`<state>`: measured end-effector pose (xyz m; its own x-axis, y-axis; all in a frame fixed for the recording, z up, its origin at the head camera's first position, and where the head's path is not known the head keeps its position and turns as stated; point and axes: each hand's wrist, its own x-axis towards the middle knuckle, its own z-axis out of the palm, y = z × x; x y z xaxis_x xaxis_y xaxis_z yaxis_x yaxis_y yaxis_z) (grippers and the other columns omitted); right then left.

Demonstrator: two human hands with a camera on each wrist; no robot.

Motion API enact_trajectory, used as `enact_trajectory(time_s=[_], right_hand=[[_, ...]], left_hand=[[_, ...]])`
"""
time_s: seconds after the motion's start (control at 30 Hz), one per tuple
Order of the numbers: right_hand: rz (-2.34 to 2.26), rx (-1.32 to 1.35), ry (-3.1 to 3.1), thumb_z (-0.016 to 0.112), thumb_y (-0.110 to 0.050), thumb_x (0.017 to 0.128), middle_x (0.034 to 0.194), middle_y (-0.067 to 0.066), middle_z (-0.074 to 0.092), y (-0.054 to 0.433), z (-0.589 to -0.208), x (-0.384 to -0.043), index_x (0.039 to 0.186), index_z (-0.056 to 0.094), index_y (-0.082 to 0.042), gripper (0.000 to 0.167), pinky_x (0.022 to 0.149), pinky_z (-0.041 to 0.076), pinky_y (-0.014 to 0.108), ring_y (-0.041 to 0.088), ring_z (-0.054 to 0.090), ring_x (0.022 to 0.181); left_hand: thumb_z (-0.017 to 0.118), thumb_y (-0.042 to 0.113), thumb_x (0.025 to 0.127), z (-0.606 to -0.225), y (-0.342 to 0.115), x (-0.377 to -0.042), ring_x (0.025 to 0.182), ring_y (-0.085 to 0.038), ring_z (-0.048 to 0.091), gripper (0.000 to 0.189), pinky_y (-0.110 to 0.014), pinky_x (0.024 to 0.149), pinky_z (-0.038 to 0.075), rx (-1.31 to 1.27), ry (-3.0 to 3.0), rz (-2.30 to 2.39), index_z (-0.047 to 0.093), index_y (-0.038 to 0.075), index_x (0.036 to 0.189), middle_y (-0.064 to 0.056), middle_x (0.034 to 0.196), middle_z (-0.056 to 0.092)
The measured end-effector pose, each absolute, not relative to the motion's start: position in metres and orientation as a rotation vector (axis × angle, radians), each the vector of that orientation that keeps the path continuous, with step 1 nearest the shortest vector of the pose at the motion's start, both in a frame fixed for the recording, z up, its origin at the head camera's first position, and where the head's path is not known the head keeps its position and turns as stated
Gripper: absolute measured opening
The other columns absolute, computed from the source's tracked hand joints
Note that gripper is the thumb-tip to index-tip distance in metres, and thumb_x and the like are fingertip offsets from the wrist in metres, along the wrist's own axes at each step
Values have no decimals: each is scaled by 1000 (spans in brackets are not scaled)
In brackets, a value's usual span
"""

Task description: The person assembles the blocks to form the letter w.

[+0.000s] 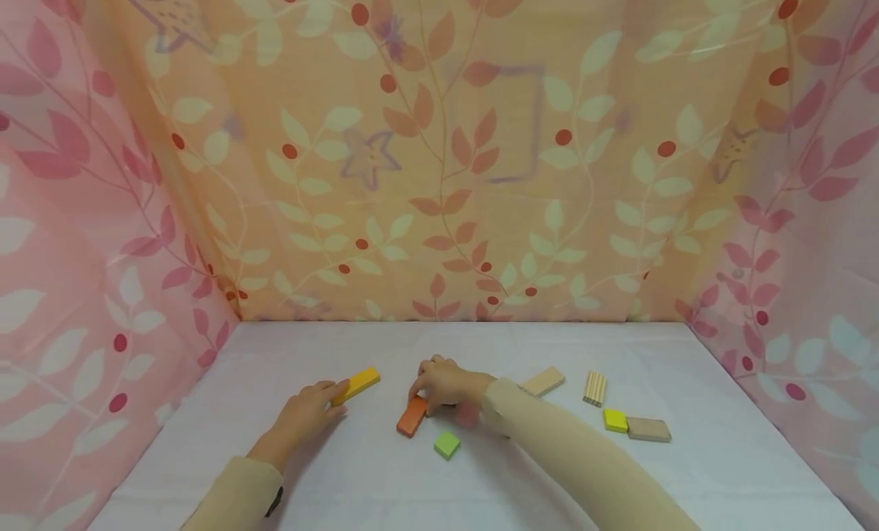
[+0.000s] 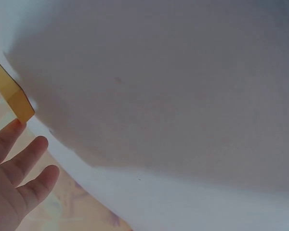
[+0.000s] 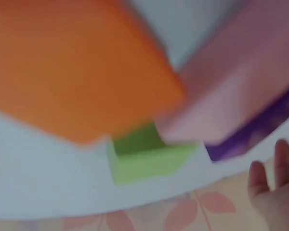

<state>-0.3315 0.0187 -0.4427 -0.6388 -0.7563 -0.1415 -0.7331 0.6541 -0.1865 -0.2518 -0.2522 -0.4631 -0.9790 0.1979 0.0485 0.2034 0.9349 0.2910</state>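
On the left of the white table my left hand (image 1: 305, 416) holds the near end of a long yellow block (image 1: 362, 381); in the left wrist view a fingertip meets the end of this block (image 2: 20, 103), and the thumb is out of sight. My right hand (image 1: 446, 382) bends over a reddish-orange block (image 1: 410, 418), with fingertips and thumb at its upper end. Under that wrist a pink block (image 1: 468, 415) partly shows. The right wrist view has a blurred orange block (image 3: 77, 72), a pink block (image 3: 221, 101), a purple block (image 3: 241, 142) and a green block (image 3: 149, 163).
A light green block (image 1: 447, 445) lies just in front of the right hand. Behind the right forearm is a pale wooden block (image 1: 544, 381). Farther right are a striped block (image 1: 595, 389), a yellow cube (image 1: 615, 420) and a light-brown block (image 1: 648, 429). Leaf-patterned curtains surround the table.
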Motion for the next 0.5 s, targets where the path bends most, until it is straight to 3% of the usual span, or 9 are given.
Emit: enact_trajectory(time_s=[0.3, 0.5], right_hand=[[-121, -1280, 2621, 71, -14, 86, 110, -4, 58, 11, -445, -347, 124, 69, -31, 42, 78, 34, 23, 10, 44, 94], [-380, -1025, 2627, 76, -33, 84, 94, -7, 57, 17, -446, -346, 112, 74, -21, 31, 78, 34, 28, 11, 42, 90]], left_hand=[[69, 20, 90, -461, -249, -253, 109, -44, 56, 48, -60, 91, 42, -319, -3053, -472, 57, 5, 134, -22, 123, 60], [70, 18, 90, -461, -248, -254, 108, -42, 57, 50, -59, 91, 43, -278, -3071, -466, 56, 3, 135, -21, 121, 61]])
